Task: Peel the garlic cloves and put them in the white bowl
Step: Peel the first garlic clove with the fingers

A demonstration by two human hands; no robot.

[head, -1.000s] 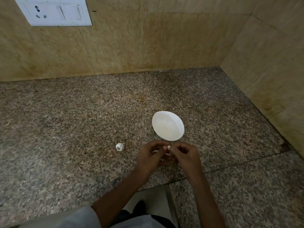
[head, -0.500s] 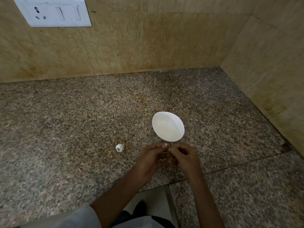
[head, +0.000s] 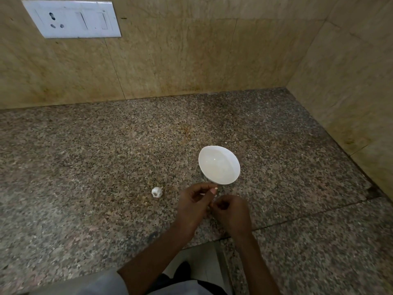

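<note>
Garlic clove [head: 213,189]: small and pale, mostly hidden. It is pinched between the curled fingertips of the left hand [head: 194,206] and the right hand [head: 231,213], which meet near the counter's [head: 85,167] front edge.
Garlic bulb [head: 157,192]: white and papery, lying on the counter left of the left hand, apart from it.
White bowl [head: 219,165]: glossy and upright, just beyond the hands.
Switch plate [head: 71,19]: white, on the wall, far beyond and to the left.

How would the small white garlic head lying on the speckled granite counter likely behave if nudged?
The small white garlic head looks rounded and lumpy, so it would probably wobble or roll briefly rather than slide. Being small, it is likely light, and its papery skin may flake.
</note>
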